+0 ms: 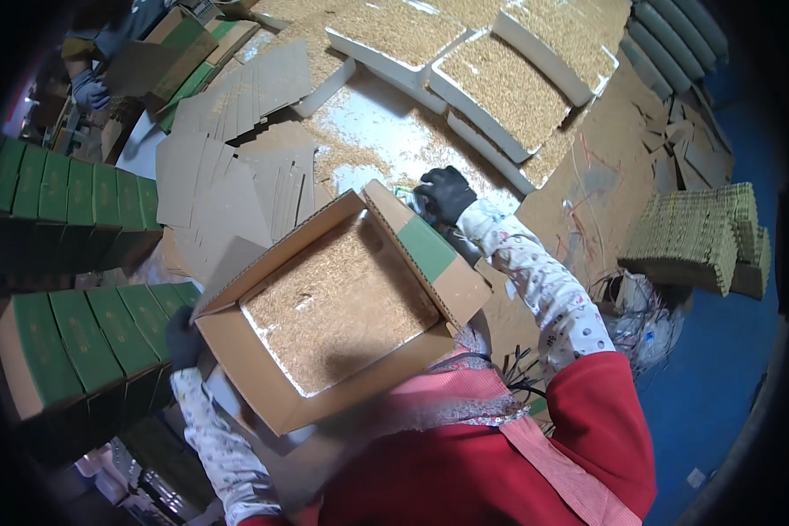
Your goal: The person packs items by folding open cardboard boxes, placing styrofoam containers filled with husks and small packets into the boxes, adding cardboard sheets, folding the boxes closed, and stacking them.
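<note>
An open cardboard box (324,408) with a green band on its right outer side rests in front of me. Inside it is a white-edged layer of loose tan, flaky material (342,302). My left hand (182,337), in a dark glove, is against the box's left corner, its fingers hidden in shadow. My right hand (447,195), in a black glove, is just beyond the box's far right corner over the table. Its fingers are curled in at a small white and green item (403,193), too small and covered to name.
Grey cardboard sheets (215,180) lie beyond the box. White trays (500,92) of tan material stand at the back. Rows of green boxes (88,342) line the left. A stack of corrugated pieces (688,237) is at right. Another person's gloved hand (89,90) shows at far left.
</note>
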Motion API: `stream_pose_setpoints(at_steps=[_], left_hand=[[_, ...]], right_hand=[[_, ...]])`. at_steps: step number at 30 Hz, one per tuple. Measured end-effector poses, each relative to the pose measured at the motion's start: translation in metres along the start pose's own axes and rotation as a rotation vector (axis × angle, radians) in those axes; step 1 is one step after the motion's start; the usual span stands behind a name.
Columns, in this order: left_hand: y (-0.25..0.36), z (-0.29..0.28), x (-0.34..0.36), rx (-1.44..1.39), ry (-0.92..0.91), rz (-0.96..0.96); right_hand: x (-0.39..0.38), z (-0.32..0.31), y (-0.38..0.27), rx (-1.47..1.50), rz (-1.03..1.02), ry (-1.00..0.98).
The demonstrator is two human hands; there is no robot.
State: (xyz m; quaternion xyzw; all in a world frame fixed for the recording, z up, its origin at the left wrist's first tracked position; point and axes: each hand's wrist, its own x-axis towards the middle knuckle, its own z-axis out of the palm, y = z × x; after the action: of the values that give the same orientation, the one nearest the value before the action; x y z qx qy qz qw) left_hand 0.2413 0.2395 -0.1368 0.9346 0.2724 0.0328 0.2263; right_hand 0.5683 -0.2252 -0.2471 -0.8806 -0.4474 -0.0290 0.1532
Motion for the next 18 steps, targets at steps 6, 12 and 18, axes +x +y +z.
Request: stream_pose_setpoints(at_steps=[6,12,18], left_hand=[[0.075,-0.098,-0.061,0.207,0.639,-0.061],[0.193,-0.065,-0.116,0.200,0.440,0.565],[0.258,-0.024,-0.115,0.548,-0.323,0.811]], right_hand=[[0.000,0.048,-0.001,0.050,-0.001,-0.116],[0.010,0.032,0.003,-0.146,-0.058,-0.049],[0.015,0.053,0.009,0.124,0.160,-0.383]])
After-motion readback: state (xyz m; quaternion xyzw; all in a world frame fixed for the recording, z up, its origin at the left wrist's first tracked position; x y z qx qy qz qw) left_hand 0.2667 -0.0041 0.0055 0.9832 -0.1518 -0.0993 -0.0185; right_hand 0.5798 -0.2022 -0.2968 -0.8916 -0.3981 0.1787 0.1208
